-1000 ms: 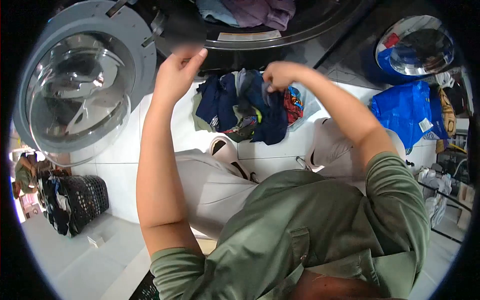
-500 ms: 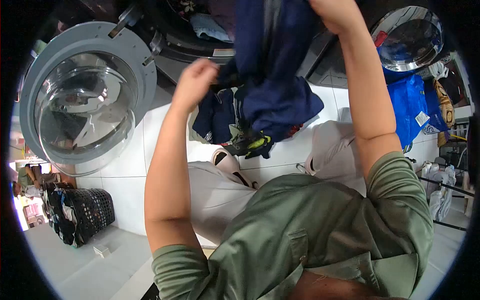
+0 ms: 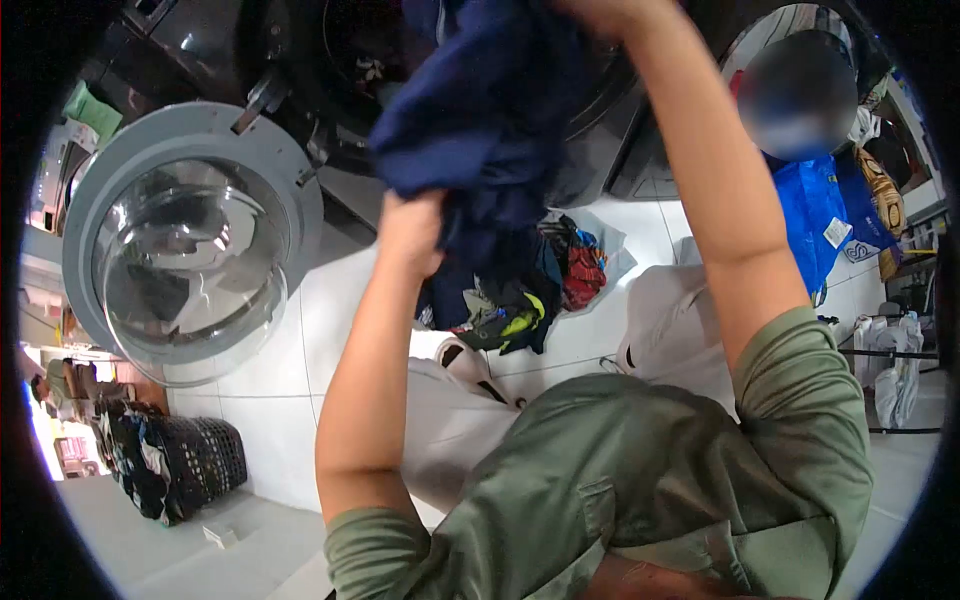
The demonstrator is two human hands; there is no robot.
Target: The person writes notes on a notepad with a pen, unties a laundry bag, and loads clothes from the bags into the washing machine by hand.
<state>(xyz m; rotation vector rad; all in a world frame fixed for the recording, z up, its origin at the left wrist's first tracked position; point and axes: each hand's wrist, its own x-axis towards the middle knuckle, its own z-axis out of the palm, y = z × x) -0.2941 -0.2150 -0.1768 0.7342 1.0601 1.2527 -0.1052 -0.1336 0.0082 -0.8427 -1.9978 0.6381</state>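
A dark navy garment (image 3: pixel 490 120) hangs bunched in front of the washing machine's dark round opening (image 3: pixel 350 60); its exact kind does not show. My left hand (image 3: pixel 412 230) is closed on its lower left side. At the top edge of the view my right hand (image 3: pixel 605 15) is blurred and partly cut off, closed at the garment's upper right. Beneath the garment lies a pile of clothes (image 3: pixel 500 315) on the floor, with dark, red and yellow-green pieces. The garment hides part of that pile and of the opening.
The machine's round glass door (image 3: pixel 190 245) stands swung out to the left. A black laundry basket (image 3: pixel 205 455) with clothes sits at lower left. On the right are another round door (image 3: pixel 800 90) and a blue bag (image 3: pixel 808 220). White tiles (image 3: pixel 265 430) cover the floor.
My left hand has taken hold of the navy garment, which was hanging from my right hand. The garment has lifted off the pile and shifted left, uncovering red clothes. My right hand has moved left and up.
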